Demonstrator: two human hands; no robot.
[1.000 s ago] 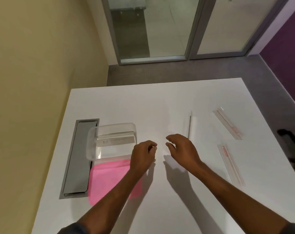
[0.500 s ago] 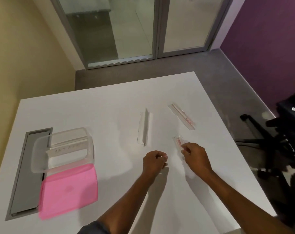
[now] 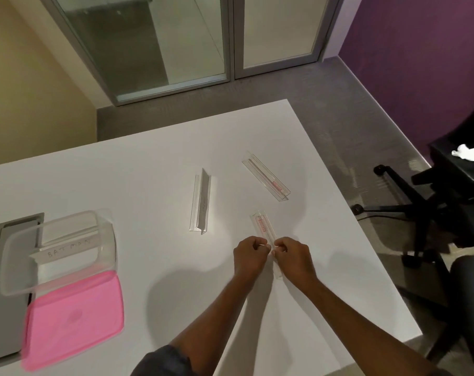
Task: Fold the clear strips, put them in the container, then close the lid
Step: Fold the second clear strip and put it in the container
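Three clear strips lie on the white table. My left hand and my right hand both pinch the nearest clear strip, which carries a red label, one hand on each side of its middle. A second labelled strip lies farther back on the right. A third strip stands folded in a V near the centre. The clear container sits open at the left with a folded strip inside. Its pink lid lies flat in front of it.
A grey cable hatch is set into the table under the container's left side. The table's right edge runs close to my right arm. Black office chairs stand on the floor to the right. Glass doors are behind the table.
The view swung right. My hands moved from beside the container to the nearest labelled strip on the right, and both now pinch it.
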